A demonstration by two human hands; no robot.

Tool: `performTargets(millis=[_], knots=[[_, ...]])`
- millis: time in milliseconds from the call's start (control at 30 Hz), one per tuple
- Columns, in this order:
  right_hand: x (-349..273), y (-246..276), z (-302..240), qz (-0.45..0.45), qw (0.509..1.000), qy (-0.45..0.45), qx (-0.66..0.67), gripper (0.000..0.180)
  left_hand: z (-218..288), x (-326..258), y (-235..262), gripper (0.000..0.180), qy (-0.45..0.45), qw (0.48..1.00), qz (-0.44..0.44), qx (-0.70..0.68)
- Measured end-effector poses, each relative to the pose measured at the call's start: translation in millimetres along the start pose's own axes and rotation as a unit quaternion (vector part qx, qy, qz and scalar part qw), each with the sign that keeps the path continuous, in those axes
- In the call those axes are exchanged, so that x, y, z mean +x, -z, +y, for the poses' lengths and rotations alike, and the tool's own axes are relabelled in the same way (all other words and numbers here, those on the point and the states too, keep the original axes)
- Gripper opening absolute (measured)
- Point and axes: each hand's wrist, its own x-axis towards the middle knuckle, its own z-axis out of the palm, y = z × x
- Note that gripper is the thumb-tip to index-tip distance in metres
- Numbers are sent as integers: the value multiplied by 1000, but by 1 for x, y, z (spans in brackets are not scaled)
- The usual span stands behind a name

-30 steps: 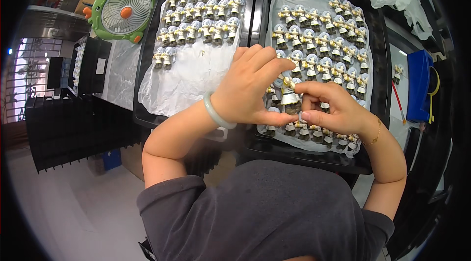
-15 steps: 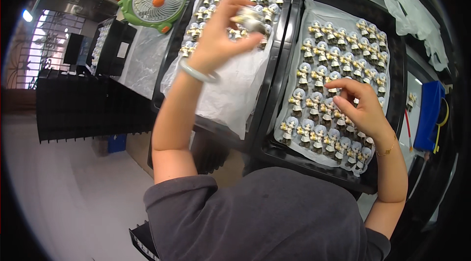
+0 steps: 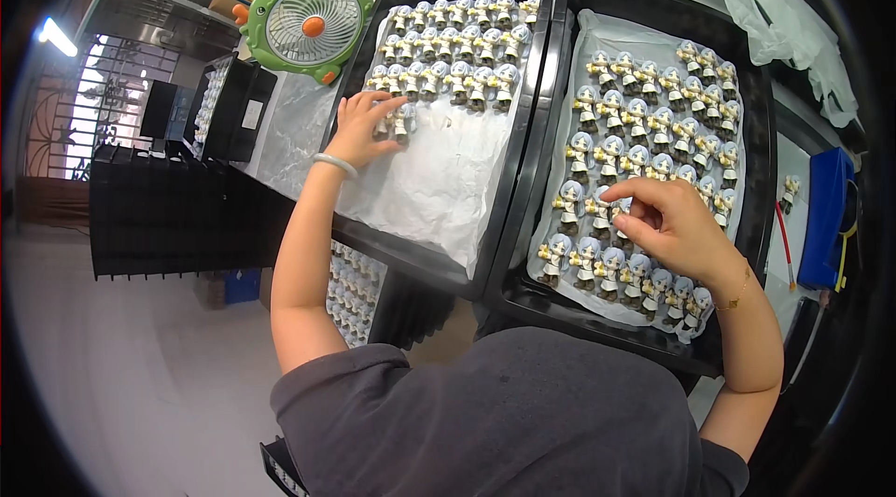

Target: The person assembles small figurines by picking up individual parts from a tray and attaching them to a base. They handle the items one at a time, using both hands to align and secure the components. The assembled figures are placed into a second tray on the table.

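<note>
Beside two black trays (image 3: 551,68) of figurines (image 3: 653,138); green fan (image 3: 305,21)

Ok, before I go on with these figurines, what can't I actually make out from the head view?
- Left hand: its fingers cover the figurine at the left tray, so the grip is unclear.
- Right hand: the curled fingers hide whether it holds a figure from the right tray.
- Figurine faces: too small.
- Tray near edge: hidden by the grey shirt.
- Blue item: bent by the rim.
</note>
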Motion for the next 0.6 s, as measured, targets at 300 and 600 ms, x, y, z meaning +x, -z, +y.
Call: performTargets(millis=[300, 600], knots=[[1, 0, 3, -11, 999, 50, -20, 24, 31, 15, 33, 86, 21, 993, -47, 104], [11, 4, 28, 25, 994, 58, -87, 19, 254, 216, 10, 33, -303, 945, 124, -10]])
